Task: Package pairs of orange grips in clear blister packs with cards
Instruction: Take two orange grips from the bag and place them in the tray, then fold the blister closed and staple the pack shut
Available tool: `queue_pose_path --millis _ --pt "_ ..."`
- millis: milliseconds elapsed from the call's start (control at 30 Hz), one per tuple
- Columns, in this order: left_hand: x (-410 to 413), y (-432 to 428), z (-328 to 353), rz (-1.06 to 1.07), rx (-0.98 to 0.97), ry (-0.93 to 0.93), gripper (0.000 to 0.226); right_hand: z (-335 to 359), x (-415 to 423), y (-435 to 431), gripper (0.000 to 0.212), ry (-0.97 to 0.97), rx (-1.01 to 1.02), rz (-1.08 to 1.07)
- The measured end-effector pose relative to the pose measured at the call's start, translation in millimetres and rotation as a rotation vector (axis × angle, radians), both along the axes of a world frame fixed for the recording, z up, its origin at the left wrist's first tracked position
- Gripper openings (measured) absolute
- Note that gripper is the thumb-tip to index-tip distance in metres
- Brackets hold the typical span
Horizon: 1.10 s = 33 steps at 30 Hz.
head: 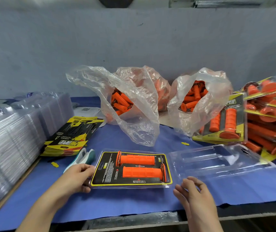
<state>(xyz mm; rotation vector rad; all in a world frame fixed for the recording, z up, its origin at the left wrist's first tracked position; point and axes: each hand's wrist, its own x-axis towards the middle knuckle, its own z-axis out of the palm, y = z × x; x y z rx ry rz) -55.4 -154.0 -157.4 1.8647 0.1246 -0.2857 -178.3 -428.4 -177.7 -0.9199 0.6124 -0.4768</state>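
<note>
A clear blister pack [131,169] lies flat on the blue table cover, holding a black-and-yellow card and two orange grips [139,165] side by side. My left hand [78,176] grips the pack's left edge, thumb on top. My right hand [192,190] hovers just right of the pack with fingers loosely spread, holding nothing. An empty clear blister tray [217,160] lies to the right of the pack.
Two plastic bags of loose orange grips [122,101] [194,96] sit behind. Finished packs [268,114] pile up at the right. A card stack [72,136], a stapler [83,157] and stacked clear blisters [16,131] are on the left. The table edge runs close in front.
</note>
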Motion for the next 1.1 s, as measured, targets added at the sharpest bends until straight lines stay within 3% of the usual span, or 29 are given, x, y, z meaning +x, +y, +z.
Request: queue_pose_path --millis 133,233,400,500,633,733,867,967,1033,1100 --pt "-1.5 7.7 -2.2 -0.006 0.013 0.005 0.019 -6.1 -2.6 7.4 0.013 -0.005 -0.062 0.005" --pt "-2.2 9.4 -3.1 -0.016 0.014 0.005 0.018 -10.9 -3.8 13.9 0.013 -0.007 -0.248 -0.028" --pt "-4.2 0.6 -1.2 -0.032 -0.05 0.037 0.018 -8.9 -4.1 19.0 0.027 -0.071 -0.809 -0.054" --pt "-6.4 -8.9 -1.1 -0.038 -0.107 0.072 0.018 -7.0 -2.5 9.2 0.036 -0.11 -1.265 0.014" --pt "-8.0 -16.2 0.8 -0.056 -0.166 0.095 0.015 -5.8 1.6 -17.7 0.032 -0.1 -1.813 0.094" --pt "-7.8 -15.7 3.6 -0.065 -0.211 0.125 0.018 -5.0 2.7 -35.8 0.008 -0.168 -2.036 0.122" --pt "-6.9 -19.2 9.7 0.015 -0.253 0.143 0.026 -7.5 7.4 -52.2 0.019 -0.181 -2.208 0.159" --pt "-7.2 -25.9 6.6 0.089 -0.092 -0.089 0.023 -14.7 13.1 -58.5 0.011 -0.232 -2.291 0.114" --pt "-9.1 -30.9 1.1 0.106 0.238 -0.506 0.016 -17.0 16.3 -63.0 0.015 -0.243 -2.327 0.131" --pt "-16.3 -43.8 2.7 -0.014 0.455 -0.885 0.012 -17.6 19.2 -68.5 0.023 -0.251 -2.341 0.163"
